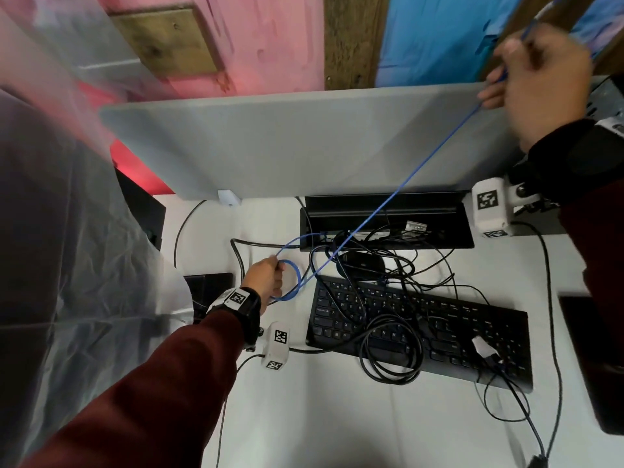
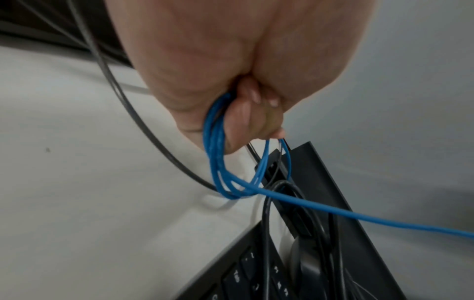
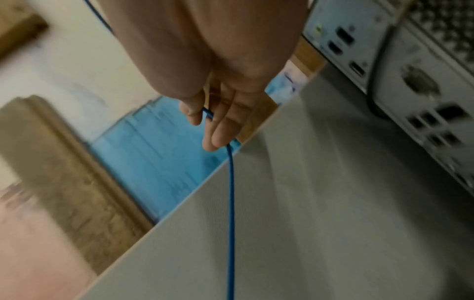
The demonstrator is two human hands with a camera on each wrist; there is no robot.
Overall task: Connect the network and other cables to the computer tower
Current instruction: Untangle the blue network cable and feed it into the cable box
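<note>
A blue network cable (image 1: 398,187) runs taut across the desk from lower left to upper right. My left hand (image 1: 266,276) grips its coiled loops (image 2: 218,162) beside the keyboard. My right hand (image 1: 537,79) is raised above the grey partition's top edge and pinches the cable (image 3: 231,192) between thumb and fingers. The computer tower's rear panel (image 3: 431,101), with its ports, stands just right of that hand; only its edge (image 1: 607,99) shows in the head view. The cable's plug is not visible.
A black keyboard (image 1: 449,332) lies on the white desk (image 1: 337,417) under tangled black cables (image 1: 391,352). A black mouse (image 1: 363,263) sits before an open black cable tray (image 1: 388,221). The grey partition (image 1: 304,140) backs the desk. Plastic sheeting (image 1: 67,231) hangs at left.
</note>
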